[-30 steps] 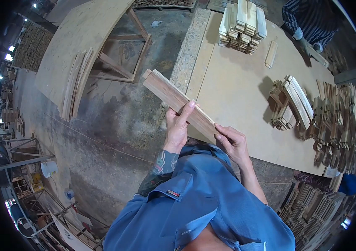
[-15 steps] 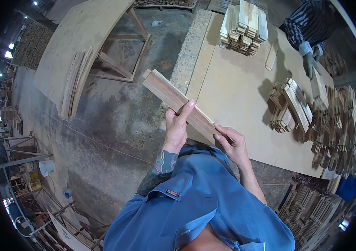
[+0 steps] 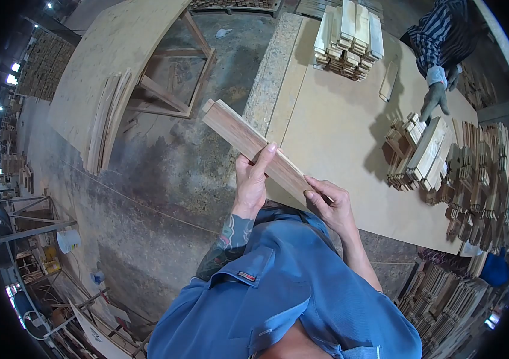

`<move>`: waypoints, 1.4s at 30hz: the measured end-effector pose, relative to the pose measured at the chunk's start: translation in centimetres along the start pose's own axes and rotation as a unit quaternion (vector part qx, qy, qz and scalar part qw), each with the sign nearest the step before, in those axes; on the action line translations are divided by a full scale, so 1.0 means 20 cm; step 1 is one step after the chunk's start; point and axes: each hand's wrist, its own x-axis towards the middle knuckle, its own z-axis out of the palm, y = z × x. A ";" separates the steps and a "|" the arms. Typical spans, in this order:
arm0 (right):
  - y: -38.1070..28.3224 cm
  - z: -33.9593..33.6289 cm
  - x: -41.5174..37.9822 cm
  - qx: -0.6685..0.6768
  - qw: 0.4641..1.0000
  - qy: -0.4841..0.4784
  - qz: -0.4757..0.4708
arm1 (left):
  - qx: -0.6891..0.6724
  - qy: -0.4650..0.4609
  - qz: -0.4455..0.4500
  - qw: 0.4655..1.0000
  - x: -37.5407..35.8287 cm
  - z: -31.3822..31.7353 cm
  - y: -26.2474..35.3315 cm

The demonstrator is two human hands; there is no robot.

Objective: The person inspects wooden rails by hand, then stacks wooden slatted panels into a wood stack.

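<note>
A wooden plank (image 3: 236, 130) with tongue-and-groove edges slants across in front of my body, its far end pointing up and to the left. My left hand (image 3: 254, 179) grips it around the middle, thumb over the top face. At the near end my right hand (image 3: 332, 206) is closed on it, thumb and fingers pinching the edge. The plank is held in the air, overlapping the front left edge of the worktable (image 3: 350, 143) in this view.
A neat stack of planks (image 3: 350, 39) stands at the table's back; a single plank (image 3: 388, 81) lies beside it. A co-worker's gloved hand (image 3: 434, 100) is over a smaller pile (image 3: 416, 152). Many planks (image 3: 482, 179) line the right edge. Another board-topped table (image 3: 111, 54) stands left.
The co-worker has laid a plank onto the smaller pile, and the gloved hand is now off it with fingers spread. My hands and my plank have hardly moved.
</note>
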 end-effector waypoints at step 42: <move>-0.02 -0.03 0.26 -0.424 0.899 -0.110 -0.018 | 0.329 -0.136 0.171 0.919 0.13 -0.06 0.33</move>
